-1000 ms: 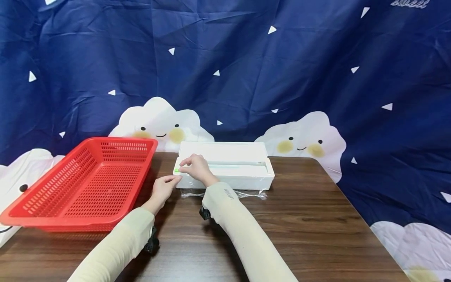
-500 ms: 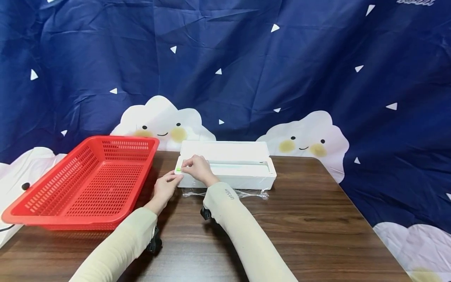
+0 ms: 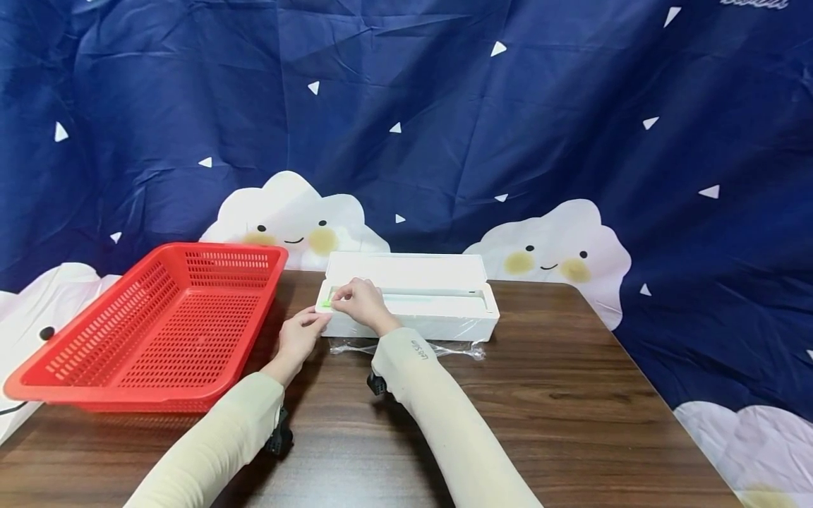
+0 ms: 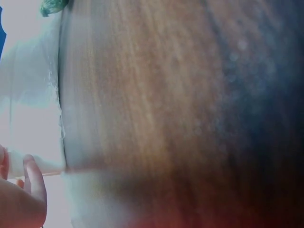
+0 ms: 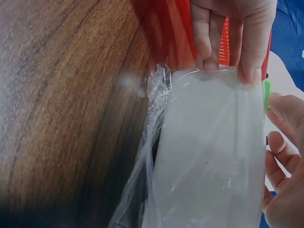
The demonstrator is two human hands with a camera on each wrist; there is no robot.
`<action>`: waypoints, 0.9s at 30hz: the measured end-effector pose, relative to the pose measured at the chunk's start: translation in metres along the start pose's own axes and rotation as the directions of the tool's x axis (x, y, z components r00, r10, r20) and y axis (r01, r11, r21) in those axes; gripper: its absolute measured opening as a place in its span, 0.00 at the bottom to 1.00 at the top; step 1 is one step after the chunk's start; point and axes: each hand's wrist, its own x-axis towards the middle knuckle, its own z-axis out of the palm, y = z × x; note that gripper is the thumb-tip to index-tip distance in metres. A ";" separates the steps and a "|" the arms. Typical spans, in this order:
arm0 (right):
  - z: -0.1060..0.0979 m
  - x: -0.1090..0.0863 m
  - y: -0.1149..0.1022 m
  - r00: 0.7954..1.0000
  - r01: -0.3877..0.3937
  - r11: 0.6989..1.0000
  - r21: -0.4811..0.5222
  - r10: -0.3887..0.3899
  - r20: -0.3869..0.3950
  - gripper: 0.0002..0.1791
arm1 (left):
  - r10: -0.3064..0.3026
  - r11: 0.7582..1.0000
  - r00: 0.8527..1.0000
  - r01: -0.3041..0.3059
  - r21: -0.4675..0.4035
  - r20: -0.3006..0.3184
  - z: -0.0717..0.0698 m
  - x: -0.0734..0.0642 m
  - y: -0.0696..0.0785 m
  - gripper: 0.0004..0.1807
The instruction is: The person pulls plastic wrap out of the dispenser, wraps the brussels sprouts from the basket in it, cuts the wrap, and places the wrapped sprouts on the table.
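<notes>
A long white cling film dispenser point(image 3: 444, 326) lies across the table with its lid raised at the back. Clear film point(image 5: 154, 99) hangs crumpled along its front lower edge. My right hand point(image 3: 364, 305) pinches a small green slider point(image 5: 267, 92) near the dispenser's left end, thumb and forefinger together. My left hand point(image 3: 296, 343) holds the near left corner of the dispenser, its thumb on the front face in the right wrist view. The left wrist view catches part of that hand point(image 4: 26, 199) at the dispenser's end; the rest is cut off.
A red perforated plastic basket point(image 3: 273, 282) stands left of the dispenser, close to my left forearm. The brown wooden table point(image 3: 571, 395) ends in a slanting edge at the right. A green textured thing point(image 4: 53, 5), kind unclear, shows beyond the dispenser in the left wrist view.
My right fingers have closed on the green slider, and it has shifted slightly right along the dispenser. The left hand stays at the corner. The whole head view has shifted a little.
</notes>
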 end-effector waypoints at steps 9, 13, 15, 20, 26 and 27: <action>0.000 -0.001 0.001 1.000 0.000 1.000 0.008 0.000 -0.004 0.05 | 0.092 0.992 0.994 -0.087 0.087 -0.057 0.003 0.001 0.001 0.13; 0.002 -0.001 0.002 1.000 -0.004 1.000 0.031 0.004 -0.010 0.05 | 0.112 0.991 0.990 -0.105 0.080 -0.080 0.005 0.000 0.001 0.11; 0.002 -0.001 0.001 1.000 -0.004 0.999 0.037 0.005 -0.016 0.05 | 0.111 0.992 0.990 -0.105 0.072 -0.082 0.005 0.000 0.001 0.10; 0.002 -0.002 0.002 1.000 -0.003 0.999 0.041 0.004 -0.018 0.05 | 0.112 0.992 0.990 -0.105 0.074 -0.090 0.006 -0.001 0.001 0.09; 0.003 -0.002 0.002 1.000 0.008 0.999 0.038 -0.007 -0.025 0.05 | 0.095 0.995 0.992 -0.098 -0.020 -0.087 0.003 -0.002 0.003 0.15; 0.003 -0.002 0.003 1.000 0.009 0.999 0.037 -0.008 -0.027 0.05 | 0.105 0.994 0.991 -0.108 -0.036 -0.078 0.003 -0.002 0.004 0.16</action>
